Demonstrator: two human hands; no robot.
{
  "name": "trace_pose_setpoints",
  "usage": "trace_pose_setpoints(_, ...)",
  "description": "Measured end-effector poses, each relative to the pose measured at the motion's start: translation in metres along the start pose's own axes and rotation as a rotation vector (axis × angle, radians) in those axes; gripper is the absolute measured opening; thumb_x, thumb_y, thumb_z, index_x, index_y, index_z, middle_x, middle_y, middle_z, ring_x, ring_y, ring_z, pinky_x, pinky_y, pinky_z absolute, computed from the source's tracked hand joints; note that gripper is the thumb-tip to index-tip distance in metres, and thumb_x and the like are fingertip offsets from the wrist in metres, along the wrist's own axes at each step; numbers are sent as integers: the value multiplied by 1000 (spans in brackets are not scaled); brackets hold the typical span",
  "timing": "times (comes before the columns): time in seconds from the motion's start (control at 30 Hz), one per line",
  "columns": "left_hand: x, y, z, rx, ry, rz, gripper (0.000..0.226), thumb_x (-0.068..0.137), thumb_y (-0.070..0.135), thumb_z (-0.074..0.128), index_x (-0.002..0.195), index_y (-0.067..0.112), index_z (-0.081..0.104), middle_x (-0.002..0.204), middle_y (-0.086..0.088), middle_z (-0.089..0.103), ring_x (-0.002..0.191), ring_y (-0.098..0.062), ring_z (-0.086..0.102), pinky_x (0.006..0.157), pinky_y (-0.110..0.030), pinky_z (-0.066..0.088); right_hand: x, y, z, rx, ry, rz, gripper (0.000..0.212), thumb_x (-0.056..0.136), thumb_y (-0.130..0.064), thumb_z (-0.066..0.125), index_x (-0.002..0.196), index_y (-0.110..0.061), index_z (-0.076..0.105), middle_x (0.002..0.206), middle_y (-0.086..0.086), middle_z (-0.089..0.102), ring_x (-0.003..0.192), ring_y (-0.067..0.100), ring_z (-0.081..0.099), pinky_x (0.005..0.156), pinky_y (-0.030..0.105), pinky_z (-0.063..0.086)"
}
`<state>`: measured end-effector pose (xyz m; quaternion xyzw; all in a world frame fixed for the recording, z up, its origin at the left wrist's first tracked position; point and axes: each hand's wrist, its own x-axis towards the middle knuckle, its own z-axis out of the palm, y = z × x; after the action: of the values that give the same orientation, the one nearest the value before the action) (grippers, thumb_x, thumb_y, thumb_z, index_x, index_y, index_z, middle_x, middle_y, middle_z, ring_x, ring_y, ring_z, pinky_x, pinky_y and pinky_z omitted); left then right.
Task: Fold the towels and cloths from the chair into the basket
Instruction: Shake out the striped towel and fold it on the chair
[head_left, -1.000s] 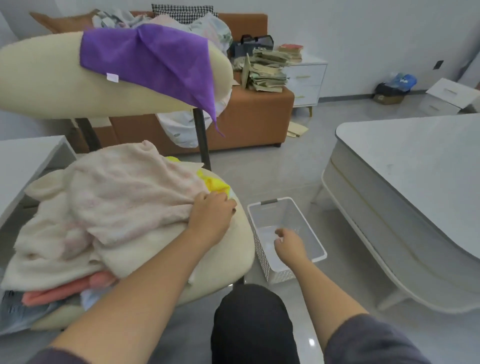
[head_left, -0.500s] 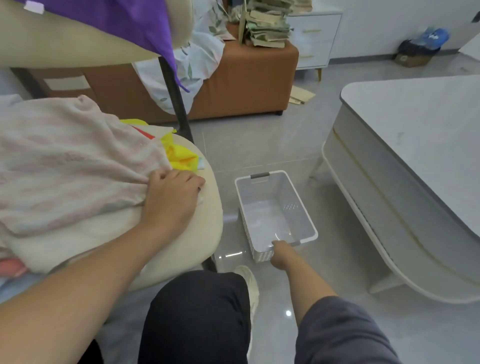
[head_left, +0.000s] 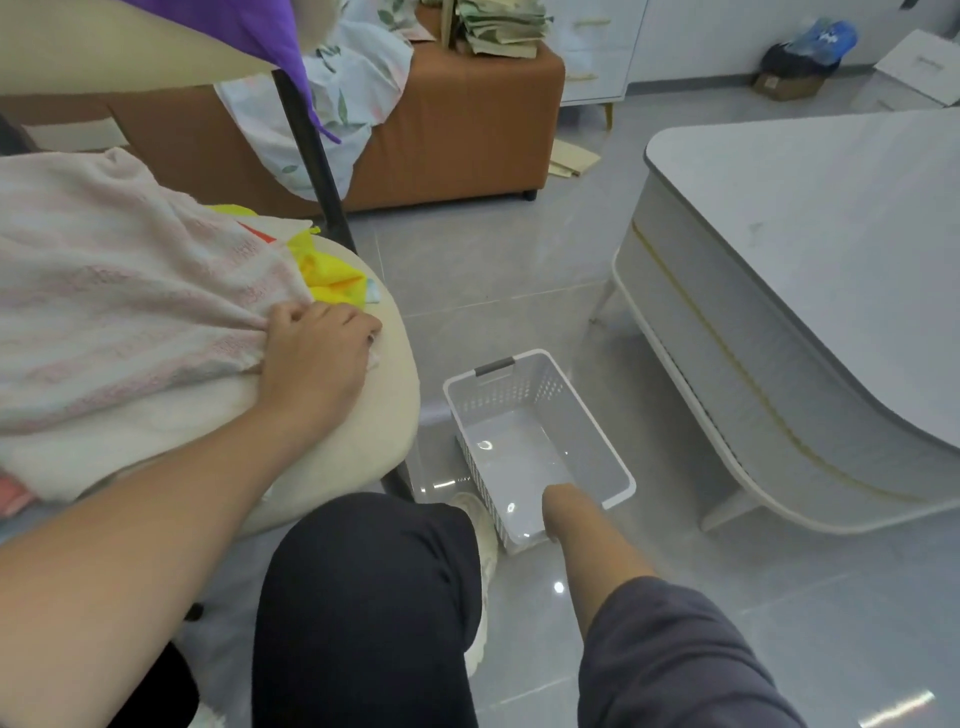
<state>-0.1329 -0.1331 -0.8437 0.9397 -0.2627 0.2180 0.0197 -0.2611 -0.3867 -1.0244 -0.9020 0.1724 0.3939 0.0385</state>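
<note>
- The right hand (head_left: 560, 506) has been moved from inside the basket (head_left: 524, 366) to its near rim; whether its fingers grip cannot be told.
- Left of the basket, the pink towel (head_left: 130, 312) is clamped at its edge by the left hand (head_left: 317, 358).
- Bare floor (head_left: 675, 551) is seen right of the basket.

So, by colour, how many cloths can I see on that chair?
Pale pink towel: 1
Cream towel: 1
Yellow cloth: 1
Purple cloth: 1
Coral cloth: 1
White-and-red piece, mostly hidden: 1
Total: 6 showing

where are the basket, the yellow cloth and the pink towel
basket (head_left: 519, 389), head view, far perforated wall
yellow cloth (head_left: 332, 278), head view, bunched middle
pink towel (head_left: 130, 291), head view, top surface
</note>
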Motion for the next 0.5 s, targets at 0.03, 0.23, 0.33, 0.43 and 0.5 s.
trace_pose_setpoints(0.03, 0, 0, 0, -3, 1, 1, 30, 91, 19, 39, 98, 24, 68, 98, 4, 68, 92, -25, 58, 80, -37, 25, -5, 2, 5, -30, -32, -9, 34, 96, -8, 52, 129, -3, 51, 136, 12, 51, 125, 28, 51, 99, 32, 42)
trace_pose_setpoints(0.23, -2, 1, 0, -27, 3, -7, 24, 94, 12, 47, 100, 23, 68, 101, 1, 68, 95, -25, 57, 82, -38, 25, -24, 6, 32, -77, -167, -8, 27, 94, -11, 58, 120, -4, 54, 134, 12, 52, 123, 28, 53, 97, 33, 43)
trace_pose_setpoints(0.33, -2, 2, -1, -45, -11, -26, 23, 95, 12, 49, 101, 24, 68, 102, 2, 67, 98, -24, 56, 83, -37, 24, -24, 7, 41, -71, -184, 6, 37, 92, -11, 60, 128, -4, 52, 127, 11, 54, 120, 28, 53, 96, 34, 43)
trace_pose_setpoints(0.43, -4, 5, -2, -53, -33, -39, 23, 95, 12, 50, 104, 24, 68, 105, 2, 66, 102, -24, 55, 86, -37, 24, -29, 8, 39, -63, -150, 9, 37, 90, -9, 60, 127, -6, 55, 126, 8, 57, 116, 28, 57, 89, 33, 44)
trace_pose_setpoints(0.5, -7, 6, -4, -65, -50, -25, 24, 94, 11, 53, 110, 22, 68, 113, -1, 65, 107, -26, 54, 88, -37, 23, -30, 6, 28, -64, -84, -18, 38, 89, -6, 56, 127, -9, 58, 127, 4, 58, 113, 26, 59, 88, 31, 46)
